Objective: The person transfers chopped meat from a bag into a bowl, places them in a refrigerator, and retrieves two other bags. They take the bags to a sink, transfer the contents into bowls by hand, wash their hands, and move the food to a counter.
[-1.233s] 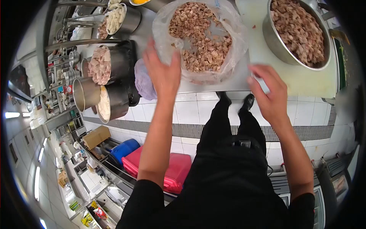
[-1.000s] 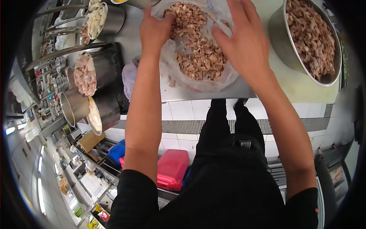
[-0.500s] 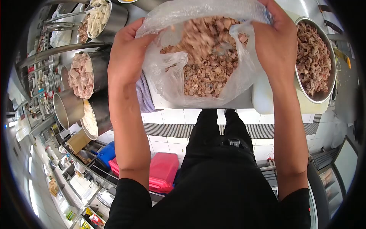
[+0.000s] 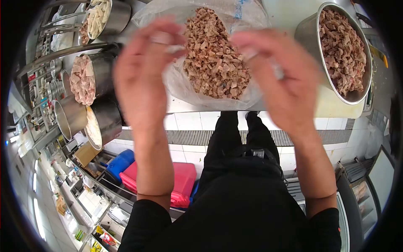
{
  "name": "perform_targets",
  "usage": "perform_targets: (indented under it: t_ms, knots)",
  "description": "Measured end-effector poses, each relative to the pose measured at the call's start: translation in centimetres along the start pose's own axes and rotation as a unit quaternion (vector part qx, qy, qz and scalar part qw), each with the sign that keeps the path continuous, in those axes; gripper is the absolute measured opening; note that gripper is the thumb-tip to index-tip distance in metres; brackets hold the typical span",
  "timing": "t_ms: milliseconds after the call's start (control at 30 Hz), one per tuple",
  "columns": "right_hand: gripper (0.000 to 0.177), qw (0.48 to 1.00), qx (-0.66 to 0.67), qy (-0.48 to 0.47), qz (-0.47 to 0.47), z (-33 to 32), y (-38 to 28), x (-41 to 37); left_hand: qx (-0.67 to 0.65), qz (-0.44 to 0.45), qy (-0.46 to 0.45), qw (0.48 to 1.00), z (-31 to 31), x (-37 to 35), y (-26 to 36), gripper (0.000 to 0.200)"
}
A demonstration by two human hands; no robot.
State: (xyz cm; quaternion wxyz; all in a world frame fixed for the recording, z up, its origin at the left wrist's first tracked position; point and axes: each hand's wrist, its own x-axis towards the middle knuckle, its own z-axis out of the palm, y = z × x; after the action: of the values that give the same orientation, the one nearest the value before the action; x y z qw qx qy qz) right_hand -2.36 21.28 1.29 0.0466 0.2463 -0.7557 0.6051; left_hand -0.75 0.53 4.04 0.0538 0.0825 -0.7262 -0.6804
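Observation:
A clear plastic bag (image 4: 176, 86) lies on the counter, its mouth spread wide. Heaped on and in it is chopped cooked meat (image 4: 216, 63) in small brown-pink pieces. My left hand (image 4: 147, 67) is above the bag's left side and my right hand (image 4: 281, 71) above its right side. Both are smeared by motion, with bent fingers toward the meat; whether they grip any plastic does not show. To the right of my right hand stands a metal container (image 4: 308, 35) full of larger chopped meat pieces (image 4: 342, 52).
On the left stand metal pots holding pale raw meat (image 4: 83, 80), a creamy white content (image 4: 93, 128) and white strips (image 4: 100, 19). A cutting board (image 4: 336, 107) lies under the right container. Below are a pink lidded box (image 4: 180, 180) and a blue container (image 4: 119, 164).
The bag was held up by its rim in both hands with meat tumbling inside; now it lies lower and flatter, the meat heaped. Both hands have come down and inward.

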Motion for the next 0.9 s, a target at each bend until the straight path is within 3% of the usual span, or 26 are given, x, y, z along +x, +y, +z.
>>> perform_targets:
  t_ms: [33, 67, 133, 167, 233, 300, 433, 533, 633, 700, 733, 833, 900]
  knots:
    - [0.035, 0.995, 0.039, -0.056, 0.075, 1.2, 0.2, -0.3, -0.029, -0.068, -0.018, 0.997, 1.2, -0.5, -0.9, 0.035]
    - [0.035, 0.995, 0.039, -0.054, 0.073, 2.0, 0.9, -0.7, -0.044, -0.118, -0.027, 0.992, 1.5, -0.7, -2.2, 0.036]
    - [0.038, 0.965, -0.032, -0.05, 0.255, 3.1, 2.6, -1.0, -0.004, -0.154, 0.007, 0.988, 1.5, -0.9, -4.0, 0.04]
    - [0.041, 0.973, -0.084, -0.01, 0.216, 3.0, 3.4, -1.1, -0.003, -0.157, 0.007, 0.987, 1.1, -1.0, -4.7, 0.04]
    - [0.041, 0.965, -0.106, -0.004, 0.24, 2.0, 4.5, -1.2, 0.089, -0.114, 0.051, 0.988, -0.3, -1.0, -5.5, 0.048]
    - [0.043, 0.946, -0.111, -0.013, 0.303, 0.9, 4.4, -0.8, 0.071, -0.137, 0.067, 0.986, -0.9, -1.1, -5.4, 0.052]
    - [0.044, 0.952, -0.038, 0.009, 0.304, 1.0, 3.9, -0.4, 0.056, -0.162, 0.078, 0.982, -1.1, -1.2, -5.3, 0.057]
    - [0.042, 0.939, -0.096, 0.037, 0.329, 1.3, 4.1, -0.8, 0.037, -0.157, 0.071, 0.984, -1.0, -1.1, -5.6, 0.056]
    - [0.039, 0.95, -0.064, 0.004, 0.305, 1.1, 4.0, -1.2, 0.002, -0.157, 0.037, 0.987, -0.4, -0.9, -5.3, 0.054]
    - [0.037, 0.939, -0.002, -0.086, 0.333, 1.4, 3.8, -1.2, -0.003, -0.159, 0.012, 0.987, 0.2, -0.7, -5.2, 0.053]
    - [0.037, 0.939, -0.002, -0.086, 0.334, 1.7, 4.0, -1.2, -0.004, -0.157, 0.009, 0.987, 0.4, -0.4, -5.4, 0.052]
    - [0.041, 0.96, 0.032, -0.036, 0.275, 2.2, 5.3, -0.4, 0.001, -0.147, 0.014, 0.989, 0.7, 0.6, -5.0, 0.05]
    - [0.031, 0.963, 0.04, 0.019, 0.265, 1.5, 5.5, 1.3, 0.006, -0.137, 0.023, 0.99, 0.7, 1.2, -4.8, 0.049]
